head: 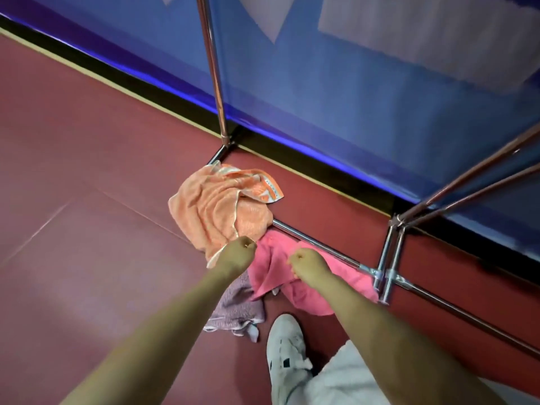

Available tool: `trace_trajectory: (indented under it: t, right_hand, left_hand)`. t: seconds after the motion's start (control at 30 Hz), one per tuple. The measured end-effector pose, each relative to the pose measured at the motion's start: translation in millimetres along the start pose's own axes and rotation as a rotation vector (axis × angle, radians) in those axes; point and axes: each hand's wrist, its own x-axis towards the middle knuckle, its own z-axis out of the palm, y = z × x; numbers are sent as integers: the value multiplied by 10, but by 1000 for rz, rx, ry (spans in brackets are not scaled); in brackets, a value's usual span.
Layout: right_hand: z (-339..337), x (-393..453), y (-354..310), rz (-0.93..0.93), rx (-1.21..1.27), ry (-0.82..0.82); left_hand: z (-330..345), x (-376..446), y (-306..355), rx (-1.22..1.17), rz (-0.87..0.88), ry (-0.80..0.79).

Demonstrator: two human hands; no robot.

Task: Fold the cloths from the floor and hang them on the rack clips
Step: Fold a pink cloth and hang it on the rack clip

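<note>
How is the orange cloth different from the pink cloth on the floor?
The orange cloth has a patterned, pale-edged border; the pink cloth looks plain. The orange one lies farther away by the rack's upright pole; the pink one lies nearer, against the rack's floor bar. Both lie crumpled and unfolded.

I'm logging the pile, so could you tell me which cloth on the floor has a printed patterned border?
The orange cloth, farthest from the shoe; the pink cloth and mauve cloth look plain.

Orange cloth [217, 206]: peach-orange, one end banded orange and white. Pink cloth [336, 276]: plain bright pink. Third cloth [233, 308]: dull mauve. Floor [87, 171]: dark red. Wall [350, 83]: blue, pale patches. Rack [214, 71]: chrome. Shoe [287, 352]: white, black marks.
</note>
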Motion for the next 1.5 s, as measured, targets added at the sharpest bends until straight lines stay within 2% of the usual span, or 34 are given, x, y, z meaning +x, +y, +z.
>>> trace_trajectory:
  t: [0.17,0.23,0.3,0.43,0.53,0.67,0.77,0.83,0.93,1.03,1.2,1.5]
  right_hand:
    - [321,419,360,162,-11,67]
    - [462,549,526,169,29,77]
    - [591,645,661,133,64,47]
    - [718,758,761,232,211,-22]
    - [695,768,693,221,224,16]
    - [476,624,439,153,237,84]
    - [250,500,233,99,419,130]
    - [56,321,52,56,531,158]
    - [-321,-10,-217,12,732,187]
    - [-821,-545,-476,-78,794,261]
    - [-1519,-1430,-816,-253,844,357]
    - [-2180,-2812,-1213,-515,1119,421]
  left_hand:
    - [495,381,-329,227,86,-111]
    - [712,442,-483,327,152,-128]
    - [879,457,-626,442,205,-110]
    - [1035,426,-751,522,201,-45]
    - [1072,430,-754,414,217,2]
    - [1009,334,-586,196,129,-3]
    - [933,151,-275,-98,26,-38]
    - [898,29,-13,-304,26,-37]
    - [787,-212,425,-423,130,4]
    - [617,-538,834,-495,209,23]
    - [374,-1250,1373,-488,460,78]
    - [-16,-2483,2245,-517,727,155]
